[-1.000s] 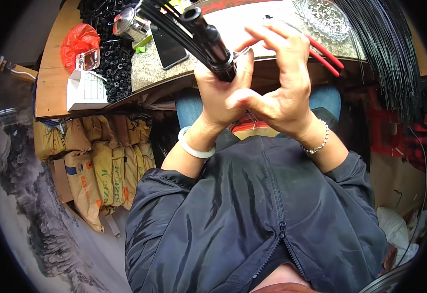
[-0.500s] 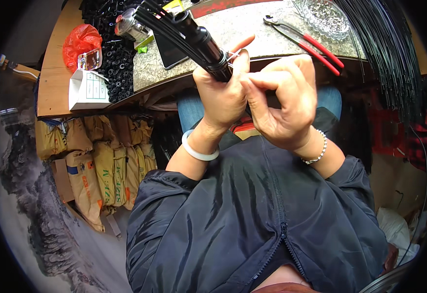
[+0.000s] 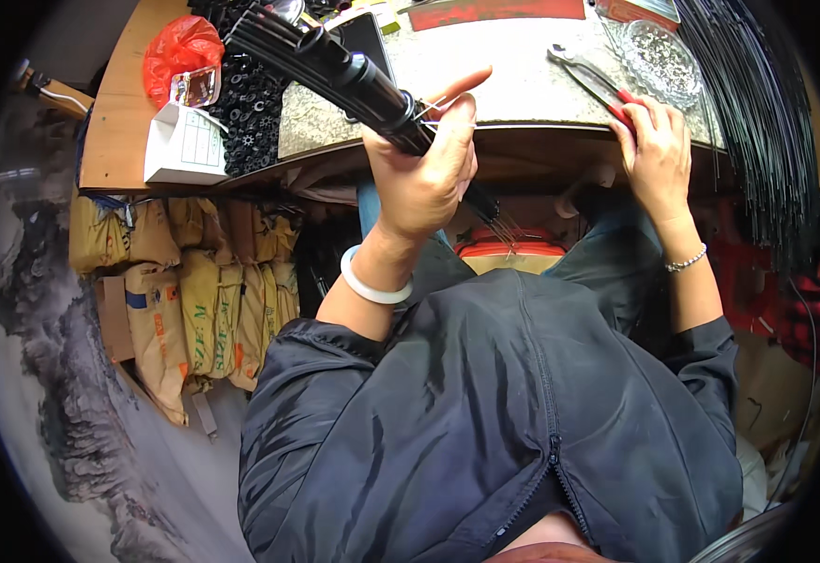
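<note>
My left hand (image 3: 421, 188) is wrapped round a black umbrella frame (image 3: 377, 92), a thick tube with a bundle of thin ribs alongside. The frame slants from the upper left down past my palm, where its thin wire ends show below the hand. Fine pale wire (image 3: 429, 111) sticks out near my thumb, and my index finger points outward. At the table's front edge, my right hand (image 3: 659, 155) has its fingers closed on the red handles of a pair of pincers (image 3: 586, 77). The metal jaws lie on the tabletop, pointing away from me.
A glass dish (image 3: 659, 66) of small metal pieces stands beyond the pincers. Long black rods (image 3: 757, 122) hang over the table's right side. Left are black plastic parts (image 3: 252, 127), a white box (image 3: 185, 150), a red bag (image 3: 180, 56) and a dark phone (image 3: 368, 47).
My right hand has left the wire beside my left hand and moved right, onto the pincers' handles. The left hand still holds the umbrella frame. The view has shifted slightly.
</note>
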`<state>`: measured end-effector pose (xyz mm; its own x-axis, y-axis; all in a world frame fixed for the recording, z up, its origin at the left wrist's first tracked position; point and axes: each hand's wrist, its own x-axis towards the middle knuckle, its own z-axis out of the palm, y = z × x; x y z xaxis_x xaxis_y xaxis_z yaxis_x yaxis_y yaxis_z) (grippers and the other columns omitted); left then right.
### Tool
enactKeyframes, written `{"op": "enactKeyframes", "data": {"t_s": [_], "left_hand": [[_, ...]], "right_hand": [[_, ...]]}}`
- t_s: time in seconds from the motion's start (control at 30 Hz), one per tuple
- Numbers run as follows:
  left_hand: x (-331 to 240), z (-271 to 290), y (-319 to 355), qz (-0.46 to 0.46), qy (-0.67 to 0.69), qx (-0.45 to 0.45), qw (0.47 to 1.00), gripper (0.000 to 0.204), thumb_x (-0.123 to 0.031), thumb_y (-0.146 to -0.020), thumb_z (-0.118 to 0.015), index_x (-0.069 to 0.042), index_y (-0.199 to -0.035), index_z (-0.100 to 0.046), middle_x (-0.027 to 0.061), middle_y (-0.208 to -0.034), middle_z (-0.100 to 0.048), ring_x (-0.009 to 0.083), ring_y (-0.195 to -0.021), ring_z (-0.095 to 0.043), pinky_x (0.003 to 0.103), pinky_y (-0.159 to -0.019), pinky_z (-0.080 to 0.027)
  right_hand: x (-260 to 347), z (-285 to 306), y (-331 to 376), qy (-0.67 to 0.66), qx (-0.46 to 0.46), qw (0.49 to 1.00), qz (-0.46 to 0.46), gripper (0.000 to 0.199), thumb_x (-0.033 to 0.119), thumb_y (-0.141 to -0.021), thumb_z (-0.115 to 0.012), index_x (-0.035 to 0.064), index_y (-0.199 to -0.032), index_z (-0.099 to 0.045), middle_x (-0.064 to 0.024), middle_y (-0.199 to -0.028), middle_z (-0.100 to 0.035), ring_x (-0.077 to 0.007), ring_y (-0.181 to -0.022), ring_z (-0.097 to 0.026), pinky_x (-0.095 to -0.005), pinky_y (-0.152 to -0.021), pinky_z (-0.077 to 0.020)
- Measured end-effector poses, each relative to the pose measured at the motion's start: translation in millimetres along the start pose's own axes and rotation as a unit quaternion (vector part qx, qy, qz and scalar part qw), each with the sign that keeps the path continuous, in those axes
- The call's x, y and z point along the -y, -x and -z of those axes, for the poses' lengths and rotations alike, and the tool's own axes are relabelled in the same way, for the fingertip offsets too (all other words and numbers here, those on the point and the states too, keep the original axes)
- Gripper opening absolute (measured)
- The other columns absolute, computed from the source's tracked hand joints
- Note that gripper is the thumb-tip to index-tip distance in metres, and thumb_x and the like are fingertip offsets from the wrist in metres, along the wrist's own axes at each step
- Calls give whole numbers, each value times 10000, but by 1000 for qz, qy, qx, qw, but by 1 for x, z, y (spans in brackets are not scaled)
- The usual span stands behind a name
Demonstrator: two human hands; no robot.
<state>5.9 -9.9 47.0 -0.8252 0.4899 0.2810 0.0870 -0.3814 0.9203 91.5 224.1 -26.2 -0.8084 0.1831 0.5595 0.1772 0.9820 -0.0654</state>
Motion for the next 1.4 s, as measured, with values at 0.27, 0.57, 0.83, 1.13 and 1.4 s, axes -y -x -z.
{"op": "enactKeyframes", "data": {"t_s": [0.27, 0.57, 0.83, 1.13, 1.4], "left_hand": [[13, 4, -3, -8, -44, -31, 998, 266, -15, -882, -496, 87, -1124, -529, -19, -499, -439, 34, -340, -327, 187, -340, -291], [28, 5, -12, 22, -45, -107, 993, 181, -19, -852, -548, -4, -675, -581, -34, -503, -489, 0, -397, -404, 169, -378, -321], [26, 6, -10, 18, -28, -108, 994, 111, -15, -849, -547, 29, -787, -628, -32, -524, -513, -5, -398, -400, 168, -362, -292], [29, 7, -4, 9, -90, -36, 995, 239, -21, -887, -481, 117, -1070, -549, 5, -581, -488, 26, -373, -367, 184, -346, -319], [28, 3, 2, -121, -54, 33, 991, 284, -16, -866, -531, 126, -1111, -543, -5, -706, -521, 13, -480, -391, 172, -451, -312]], "right_hand": [[-7, 22, -1, -350, 70, 932, -66, 160, 70, -801, -610, 27, -941, -545, -121, -902, -479, -255, -784, -531, -310, -703, -447], [43, 110, -18, -116, 20, 980, 158, 463, 135, -559, -785, 152, -1006, -665, -57, -894, -497, -174, -690, -556, -281, -564, -483], [43, 112, -19, -76, -8, 975, 210, 432, 198, -585, -772, 127, -998, -667, -59, -906, -505, -177, -706, -570, -279, -581, -494], [49, 107, -12, -101, -25, 974, 199, 300, 189, -661, -726, 22, -890, -630, -92, -902, -537, -207, -717, -578, -300, -602, -494], [40, 116, 4, -713, 526, 417, -202, 234, 35, -761, -647, -1, -858, -436, -101, -558, -551, -193, -399, -557, -262, -350, -440]]}}
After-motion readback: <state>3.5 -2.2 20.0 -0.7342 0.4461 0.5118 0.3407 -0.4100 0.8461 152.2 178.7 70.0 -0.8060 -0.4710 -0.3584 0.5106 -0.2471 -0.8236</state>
